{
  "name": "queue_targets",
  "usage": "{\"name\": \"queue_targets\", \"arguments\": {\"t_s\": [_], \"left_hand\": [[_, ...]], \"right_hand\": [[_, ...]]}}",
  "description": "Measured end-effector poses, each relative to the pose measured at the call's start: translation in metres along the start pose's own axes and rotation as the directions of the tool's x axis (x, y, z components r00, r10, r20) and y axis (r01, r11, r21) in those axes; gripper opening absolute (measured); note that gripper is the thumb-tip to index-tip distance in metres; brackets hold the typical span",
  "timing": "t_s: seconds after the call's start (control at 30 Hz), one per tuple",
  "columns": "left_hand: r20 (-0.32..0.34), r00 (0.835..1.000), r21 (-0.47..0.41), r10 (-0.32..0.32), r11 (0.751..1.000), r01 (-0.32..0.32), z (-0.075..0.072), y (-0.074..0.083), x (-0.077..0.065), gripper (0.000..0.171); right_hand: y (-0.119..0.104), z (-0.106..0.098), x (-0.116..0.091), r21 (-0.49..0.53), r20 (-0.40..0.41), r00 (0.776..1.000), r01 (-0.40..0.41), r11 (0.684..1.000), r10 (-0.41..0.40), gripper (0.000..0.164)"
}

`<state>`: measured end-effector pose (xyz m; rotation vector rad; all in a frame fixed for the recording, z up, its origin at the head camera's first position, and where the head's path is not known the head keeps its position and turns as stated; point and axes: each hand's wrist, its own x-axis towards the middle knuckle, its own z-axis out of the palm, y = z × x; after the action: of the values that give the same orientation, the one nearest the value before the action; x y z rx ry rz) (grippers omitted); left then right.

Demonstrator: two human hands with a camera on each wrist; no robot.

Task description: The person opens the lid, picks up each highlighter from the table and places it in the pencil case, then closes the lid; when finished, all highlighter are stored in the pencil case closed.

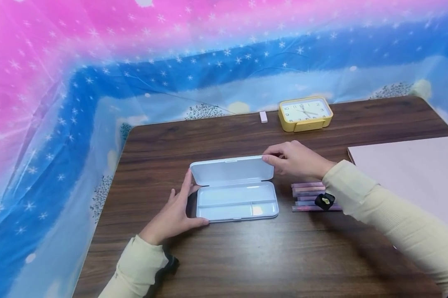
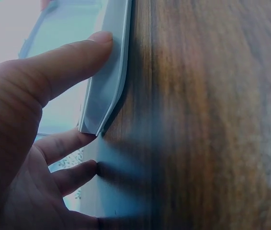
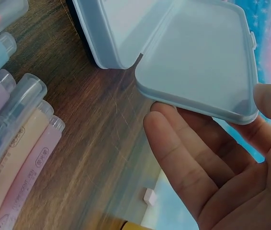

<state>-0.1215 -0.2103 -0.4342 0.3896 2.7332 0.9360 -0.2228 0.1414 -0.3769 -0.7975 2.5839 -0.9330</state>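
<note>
A white plastic pencil case [image 1: 224,210] lies on the table with its lid [image 1: 231,171] raised at the back. Its tray has a long rear compartment and two front ones, all bare. My left hand [image 1: 175,211] holds the case's left end, thumb on the front wall and the other fingers spread along the side. At the lid's upper right corner, my right hand [image 1: 296,159] pinches the rim between thumb and index finger. In the right wrist view, the remaining fingers [image 3: 183,163] extend beneath the lid [image 3: 197,57]. Several pastel highlighters [image 1: 307,192] lie beside the case, under my right forearm.
A yellow clock [image 1: 306,116] and a small pale eraser-like block [image 1: 263,117] sit near the table's back edge. At the right lies a large pale pink board [image 1: 414,174]. A patterned pink and blue cloth [image 1: 209,66] hangs behind the wooden table [image 1: 246,260].
</note>
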Motion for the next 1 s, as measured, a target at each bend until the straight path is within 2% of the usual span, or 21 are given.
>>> {"name": "queue_targets", "arguments": {"t_s": [0.2,0.43,0.6,0.73,1.0], "left_hand": [[0.006,1.0,0.006,-0.019,1.0,0.019,0.0,0.0,0.0,0.137],[0.009,1.0,-0.001,-0.018,1.0,0.018,-0.001,0.0,0.001,0.136],[0.009,1.0,-0.003,-0.018,1.0,0.018,-0.001,0.0,0.001,0.137],[0.011,1.0,-0.002,-0.022,1.0,0.022,-0.001,0.0,0.001,0.137],[0.008,1.0,0.004,-0.023,1.0,0.023,-0.001,0.0,0.001,0.137]], "right_hand": [[0.009,-0.012,-0.012,-0.086,-0.032,0.999,0.026,0.996,-0.029,0.028],[0.036,-0.024,-0.04,-0.211,-0.007,1.0,-0.013,0.977,0.012,0.018],[0.058,-0.025,-0.06,-0.285,0.028,1.0,-0.004,0.958,0.013,0.01],[0.071,-0.023,-0.071,-0.322,0.028,1.0,0.017,0.947,-0.008,0.011],[0.086,-0.018,-0.076,-0.354,0.026,0.999,0.028,0.935,-0.02,0.013]]}}
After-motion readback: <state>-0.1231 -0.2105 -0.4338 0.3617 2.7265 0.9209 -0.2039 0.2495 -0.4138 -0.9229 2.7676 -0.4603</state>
